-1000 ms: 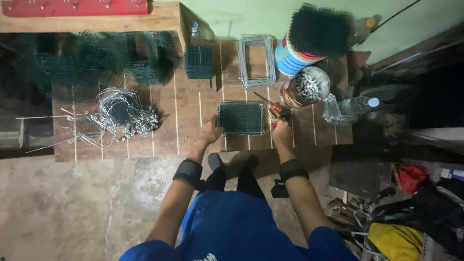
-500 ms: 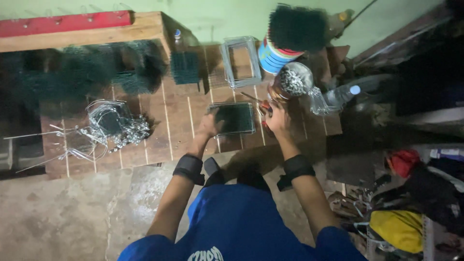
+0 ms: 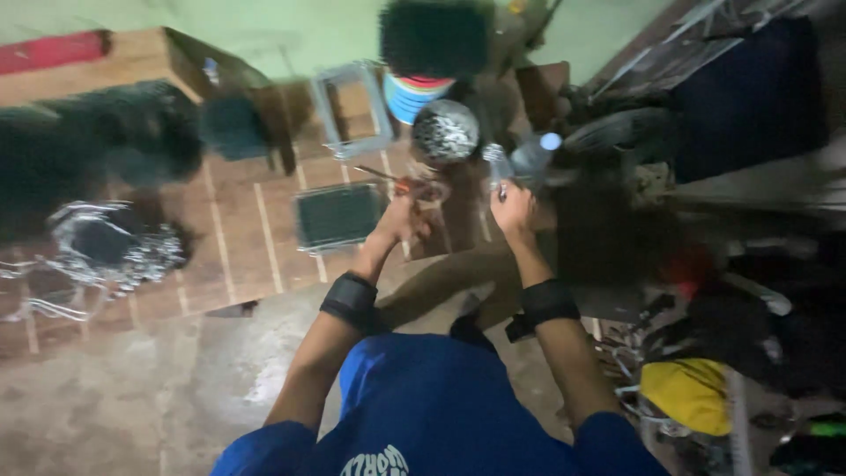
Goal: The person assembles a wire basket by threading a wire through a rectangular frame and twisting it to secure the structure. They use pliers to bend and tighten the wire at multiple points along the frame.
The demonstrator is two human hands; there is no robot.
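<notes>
A dark wire mesh panel lies flat on the wooden slat board. My left hand is at its right edge, fingers curled at the orange handles of a pair of pliers that point left. Further right, my right hand sits below a clear plastic bottle with its fingers bent; blur hides whether it holds anything. A round metal bowl full of small wire pieces stands just behind both hands. Both wrists wear black bands.
A tangle of bent wire lies on the board at left. Behind it are an empty wire frame, dark mesh stacks, a stack of coloured bowls and a wooden bench. Bags and a yellow item crowd the right.
The view has swung left and tilted, so everything sits further right. My right hand has moved right from the mesh panel toward the bottle. My left hand has shifted to the panel's right edge.
</notes>
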